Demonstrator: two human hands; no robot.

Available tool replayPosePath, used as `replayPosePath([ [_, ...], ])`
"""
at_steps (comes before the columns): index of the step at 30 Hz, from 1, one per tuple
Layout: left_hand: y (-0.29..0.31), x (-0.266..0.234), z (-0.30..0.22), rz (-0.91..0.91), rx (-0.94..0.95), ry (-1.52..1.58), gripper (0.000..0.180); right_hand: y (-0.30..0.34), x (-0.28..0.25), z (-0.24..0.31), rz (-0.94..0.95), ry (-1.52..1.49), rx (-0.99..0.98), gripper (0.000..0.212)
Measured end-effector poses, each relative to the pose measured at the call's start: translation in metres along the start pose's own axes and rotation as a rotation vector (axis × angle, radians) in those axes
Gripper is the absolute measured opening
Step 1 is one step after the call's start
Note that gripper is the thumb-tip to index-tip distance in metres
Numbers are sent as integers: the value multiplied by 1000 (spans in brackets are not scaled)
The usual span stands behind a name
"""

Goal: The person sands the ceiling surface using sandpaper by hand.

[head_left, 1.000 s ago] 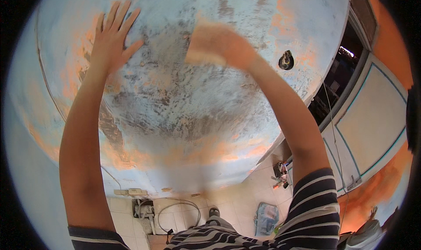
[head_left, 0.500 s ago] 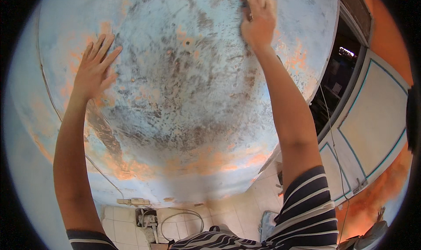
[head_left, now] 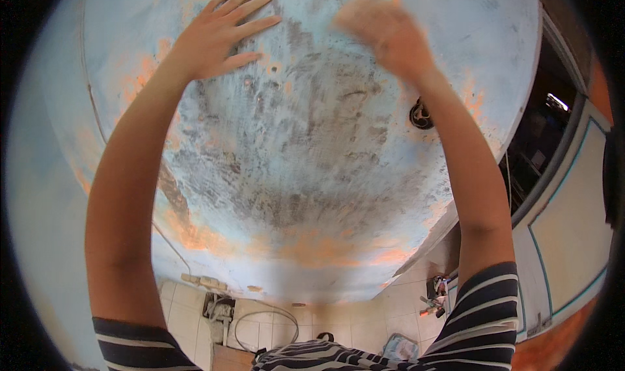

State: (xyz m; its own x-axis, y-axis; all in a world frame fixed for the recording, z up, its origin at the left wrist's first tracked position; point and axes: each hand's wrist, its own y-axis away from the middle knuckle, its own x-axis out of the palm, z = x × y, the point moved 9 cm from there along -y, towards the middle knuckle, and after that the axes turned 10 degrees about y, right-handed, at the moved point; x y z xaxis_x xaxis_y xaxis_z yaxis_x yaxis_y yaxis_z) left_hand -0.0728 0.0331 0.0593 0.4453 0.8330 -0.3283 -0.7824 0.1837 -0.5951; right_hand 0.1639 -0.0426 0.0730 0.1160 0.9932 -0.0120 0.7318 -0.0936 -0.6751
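Note:
In front of me is a wall (head_left: 306, 130) with pale blue paint, dark smudged patches and orange areas showing through. My left hand (head_left: 218, 36) lies flat on its upper part, fingers spread and holding nothing. To the right, my right hand (head_left: 400, 42) is at the wall, smeared by motion, its fingers closed over a flat tan piece (head_left: 351, 13) that looks like sandpaper. Most of that piece is hidden or blurred. Beside my right forearm is a dark round opening (head_left: 421, 114) in the wall, with something pale and curled inside.
A thin cable (head_left: 91, 104) runs down the wall on the left to a pale strip (head_left: 204, 282) near the floor. A grey box-like device (head_left: 219, 309) and a looped hose (head_left: 267, 312) lie on the tiles. At right stand a dark doorway (head_left: 543, 143) and a white door panel (head_left: 579, 228).
My left hand has moved up and right across the wall. My right hand has swung its fingers leftward with the tan piece, and my forearm has uncovered the dark round opening.

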Motion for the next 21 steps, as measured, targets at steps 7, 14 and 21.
replayPosePath([
  [7,-20,5,-36,-218,-163,116,59,-5,3,5,-75,-47,194,44],
  [14,-24,-6,-42,-127,-303,203,76,-45,-53,-30,-21,-26,423,46],
  [21,-12,4,-41,36,-281,-86,68,-23,-32,27,-153,-107,-234,48],
])
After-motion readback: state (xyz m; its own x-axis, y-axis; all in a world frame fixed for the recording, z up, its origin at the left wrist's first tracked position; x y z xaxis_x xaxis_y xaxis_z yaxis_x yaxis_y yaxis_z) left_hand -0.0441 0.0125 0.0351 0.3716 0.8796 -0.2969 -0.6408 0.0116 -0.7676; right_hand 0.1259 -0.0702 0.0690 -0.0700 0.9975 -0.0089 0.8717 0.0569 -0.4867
